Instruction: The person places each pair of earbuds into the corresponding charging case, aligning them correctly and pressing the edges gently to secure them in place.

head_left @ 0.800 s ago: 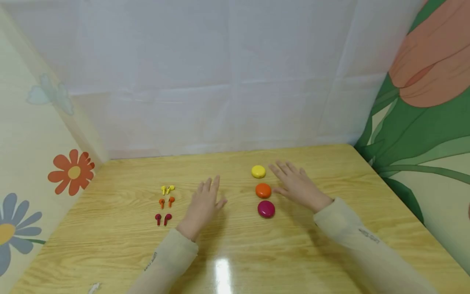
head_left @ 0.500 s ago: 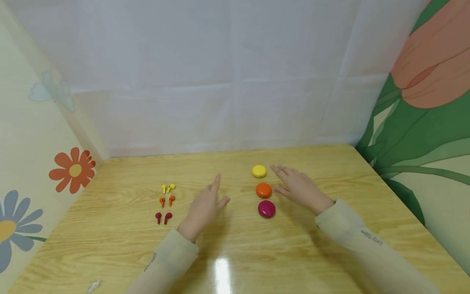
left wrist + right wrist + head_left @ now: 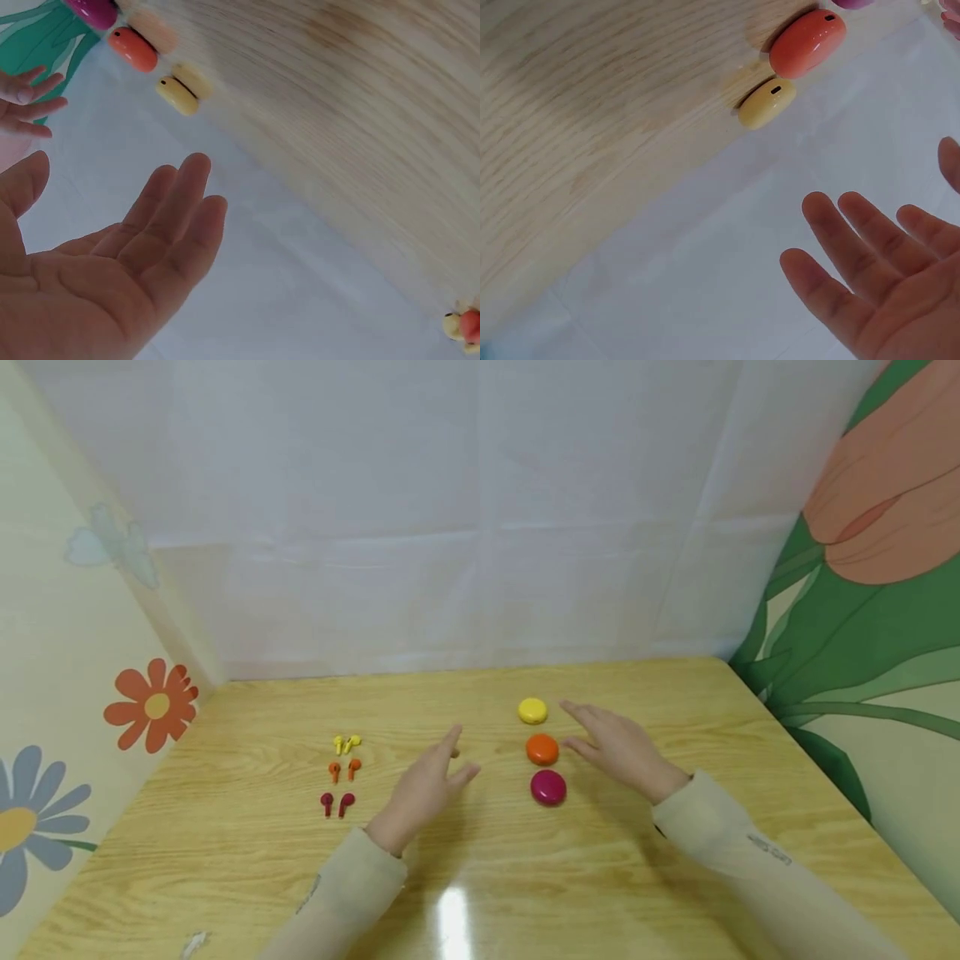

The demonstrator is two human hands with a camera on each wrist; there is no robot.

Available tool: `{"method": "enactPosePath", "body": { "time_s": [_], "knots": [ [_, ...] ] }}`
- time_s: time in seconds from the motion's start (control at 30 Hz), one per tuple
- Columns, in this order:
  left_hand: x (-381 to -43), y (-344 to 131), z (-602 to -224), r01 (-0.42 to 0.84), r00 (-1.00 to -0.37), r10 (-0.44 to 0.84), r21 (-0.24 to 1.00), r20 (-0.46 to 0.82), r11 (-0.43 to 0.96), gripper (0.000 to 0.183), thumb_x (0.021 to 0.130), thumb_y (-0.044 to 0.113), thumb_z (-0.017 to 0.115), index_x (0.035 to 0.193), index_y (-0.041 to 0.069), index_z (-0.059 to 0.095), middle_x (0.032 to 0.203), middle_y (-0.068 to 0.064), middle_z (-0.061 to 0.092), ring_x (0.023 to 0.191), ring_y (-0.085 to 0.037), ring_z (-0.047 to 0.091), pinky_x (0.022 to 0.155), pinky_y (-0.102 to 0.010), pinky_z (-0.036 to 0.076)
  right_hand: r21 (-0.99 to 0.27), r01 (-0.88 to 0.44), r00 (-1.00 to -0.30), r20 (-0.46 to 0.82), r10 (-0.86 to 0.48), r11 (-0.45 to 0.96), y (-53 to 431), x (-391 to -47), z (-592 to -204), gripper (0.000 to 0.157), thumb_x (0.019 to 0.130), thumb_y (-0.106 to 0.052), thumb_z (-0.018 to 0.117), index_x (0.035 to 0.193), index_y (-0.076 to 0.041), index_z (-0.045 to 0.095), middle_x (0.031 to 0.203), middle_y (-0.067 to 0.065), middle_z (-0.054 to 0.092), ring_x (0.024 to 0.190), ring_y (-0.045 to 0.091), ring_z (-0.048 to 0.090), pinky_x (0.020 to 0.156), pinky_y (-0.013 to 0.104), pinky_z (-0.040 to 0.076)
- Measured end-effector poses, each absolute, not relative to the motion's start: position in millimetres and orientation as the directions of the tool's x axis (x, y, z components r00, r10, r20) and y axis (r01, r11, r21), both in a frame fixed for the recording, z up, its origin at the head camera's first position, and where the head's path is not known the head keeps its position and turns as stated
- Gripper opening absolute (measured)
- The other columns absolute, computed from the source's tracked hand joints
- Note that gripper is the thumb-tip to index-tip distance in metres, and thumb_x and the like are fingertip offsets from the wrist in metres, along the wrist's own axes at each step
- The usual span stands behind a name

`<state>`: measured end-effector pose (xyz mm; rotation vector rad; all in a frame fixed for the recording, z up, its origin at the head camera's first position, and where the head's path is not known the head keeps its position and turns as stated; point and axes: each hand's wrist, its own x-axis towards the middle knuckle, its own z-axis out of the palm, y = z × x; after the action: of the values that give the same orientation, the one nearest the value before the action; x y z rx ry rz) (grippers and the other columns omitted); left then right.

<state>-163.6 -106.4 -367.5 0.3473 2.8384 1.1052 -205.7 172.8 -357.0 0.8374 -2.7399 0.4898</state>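
Three glossy rounded earbud cases stand in a column right of the middle: a yellow case [image 3: 532,711] at the back, an orange case [image 3: 542,749], and a magenta case [image 3: 548,787] in front. To the left lie three pairs of earbuds: yellow earbuds [image 3: 352,742], orange earbuds [image 3: 354,767] and dark red earbuds [image 3: 347,804]. Between the two groups, my left hand [image 3: 420,792] hovers over the table, fingers loosely extended and thumb apart. Just right of the cases, my right hand [image 3: 617,745] points its fingertips toward the yellow and orange ones. Both palms [image 3: 82,300] hold nothing.
The wooden table [image 3: 480,877] ends at a hanging white cloth [image 3: 480,527] behind it. Painted flower walls flank both sides. A small whitish mark [image 3: 194,943] shows at the front left, and a bright reflection lies on the front middle.
Both hands have turned with palms more inward, so their fingers now overlap in the head view. The left has shifted slightly right. Cases and earbuds keep their places on the table.
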Motion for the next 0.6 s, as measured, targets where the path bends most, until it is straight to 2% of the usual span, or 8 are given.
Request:
{"method": "enactPosePath", "body": {
  "time_s": [0.13,0.3,0.6],
  "knots": [
    [-164.6,-104.7,-365.5,0.143,-0.975,0.221,0.716,-0.016,0.683,0.067,0.099,0.035,0.058,0.151,0.003,0.030,0.125,-0.020,0.059,0.106,-0.035,0.061,0.086,-0.049,0.050,-0.281,-0.556,-0.824,0.313,-0.472,0.782,174.3,-203.4,-356.6,0.050,0.092,-0.016,0.068,0.133,0.007,0.051,0.125,0.026,0.059,0.109,0.041,0.060,0.092,0.054,0.047],
    [-164.8,-104.7,-365.8,0.123,-0.972,0.231,0.770,-0.033,0.626,0.064,0.098,0.033,0.059,0.150,0.005,0.034,0.121,-0.018,0.061,0.100,-0.031,0.062,0.080,-0.045,0.052,-0.334,-0.523,-0.849,0.289,-0.443,0.784,175.0,-202.0,-354.9,0.048,0.092,-0.017,0.068,0.132,0.006,0.053,0.117,0.024,0.063,0.095,0.037,0.065,0.080,0.050,0.053],
    [-165.1,-105.2,-369.5,0.023,-0.939,0.318,0.898,-0.131,0.440,0.061,0.099,0.027,0.059,0.149,0.001,0.034,0.113,-0.015,0.062,0.098,-0.030,0.062,0.086,-0.046,0.049,-0.403,-0.431,-0.902,0.178,-0.392,0.807,174.4,-200.1,-353.0,0.047,0.095,-0.019,0.065,0.134,0.003,0.052,0.106,0.018,0.067,0.087,0.028,0.065,0.070,0.041,0.055]
  ]
}}
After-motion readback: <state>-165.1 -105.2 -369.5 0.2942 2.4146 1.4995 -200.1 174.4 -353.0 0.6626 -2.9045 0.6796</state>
